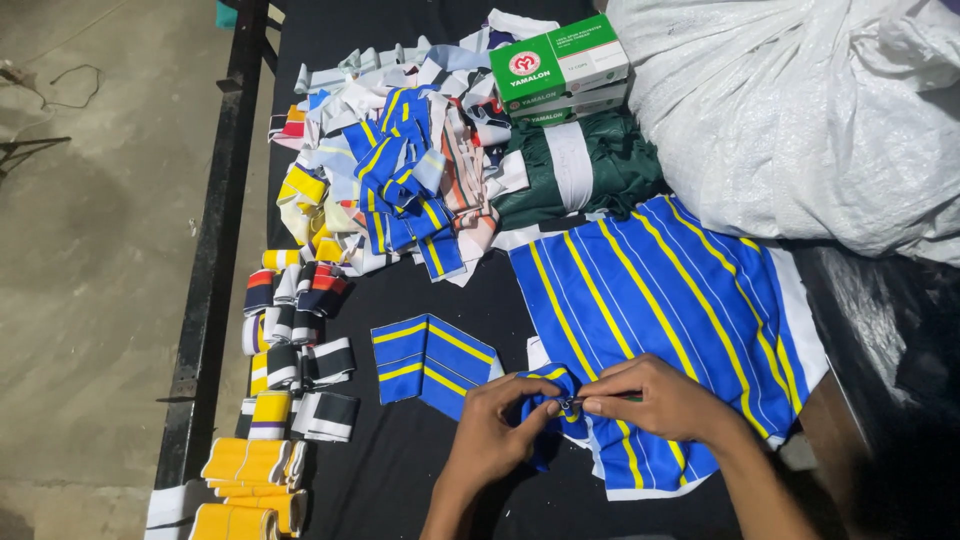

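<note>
So there's a small blue and yellow fabric piece [548,398] near the front edge of the worktop [440,470], pinched between both hands. Left hand [497,425] has its grip clenched on the bunched cloth, right hand [655,397] grips it too, with a small dark tool at the fingertips. Just left lies a folded blue striped collar piece [430,362], right under the hands a big blue striped panel [660,300]. Scrap pile [390,180] and green boxes [558,62] sit toward the back edge
</note>
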